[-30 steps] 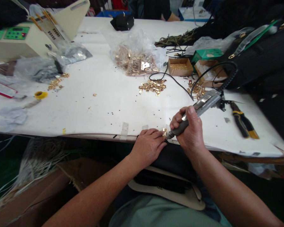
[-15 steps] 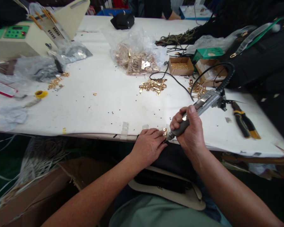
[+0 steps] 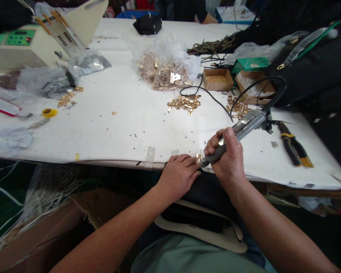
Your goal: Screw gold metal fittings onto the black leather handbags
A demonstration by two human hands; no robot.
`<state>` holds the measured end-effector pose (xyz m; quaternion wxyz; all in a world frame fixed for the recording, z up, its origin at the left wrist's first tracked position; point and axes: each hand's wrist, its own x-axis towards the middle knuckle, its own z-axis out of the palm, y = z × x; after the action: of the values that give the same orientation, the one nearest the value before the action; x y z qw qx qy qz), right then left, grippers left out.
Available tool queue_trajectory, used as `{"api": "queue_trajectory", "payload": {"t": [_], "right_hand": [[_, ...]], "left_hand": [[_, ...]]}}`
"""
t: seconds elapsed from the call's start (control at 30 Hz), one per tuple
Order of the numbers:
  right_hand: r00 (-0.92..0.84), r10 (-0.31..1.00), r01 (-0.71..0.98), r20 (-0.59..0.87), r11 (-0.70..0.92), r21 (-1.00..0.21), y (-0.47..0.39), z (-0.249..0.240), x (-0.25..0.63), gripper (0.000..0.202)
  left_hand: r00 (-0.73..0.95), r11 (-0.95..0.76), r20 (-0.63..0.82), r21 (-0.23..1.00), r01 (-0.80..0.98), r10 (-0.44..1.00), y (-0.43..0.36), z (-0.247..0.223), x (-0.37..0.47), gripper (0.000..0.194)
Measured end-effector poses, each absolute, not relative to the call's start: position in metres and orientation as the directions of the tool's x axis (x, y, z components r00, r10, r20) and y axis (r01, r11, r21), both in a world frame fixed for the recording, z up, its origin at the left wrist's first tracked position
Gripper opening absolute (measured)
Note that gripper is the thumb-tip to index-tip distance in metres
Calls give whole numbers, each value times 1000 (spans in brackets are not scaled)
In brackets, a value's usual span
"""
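Observation:
My right hand is wrapped round a grey electric screwdriver, thumb along its upper side. Its tip points down and left, meeting a small gold metal plate at the table's front edge. The fingers of my left hand are closed at that plate, thumb below and fingertips above, holding it against black material. That material hangs over my lap, by a bag part with a cream edge. The exact contact between tip and plate is hidden by my fingers.
Gold plates lie in a pile on the white table. Behind them sit a clear bag of gold parts and a small cardboard box. Pliers rest at right; a machine stands at left.
The rear of the screwdriver and its cable have shifted slightly to the right. Both hands stay almost in place at the gold plate.

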<state>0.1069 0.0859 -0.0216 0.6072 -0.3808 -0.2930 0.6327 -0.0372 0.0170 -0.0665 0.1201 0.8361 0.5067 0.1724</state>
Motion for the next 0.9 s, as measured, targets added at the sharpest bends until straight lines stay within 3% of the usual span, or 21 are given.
{"api": "queue_trajectory", "payload": {"t": [0.57,0.9], "right_hand": [[34,993,-535,-111,-76,-841,85,-21,109,44],[156,987,-438,39,105,-893,99,-27,115,39]], "left_hand": [[421,-450,164,396,800,892,16,-66,-38,25],[449,-485,182,351,801,875,16,-68,-38,29]]}}
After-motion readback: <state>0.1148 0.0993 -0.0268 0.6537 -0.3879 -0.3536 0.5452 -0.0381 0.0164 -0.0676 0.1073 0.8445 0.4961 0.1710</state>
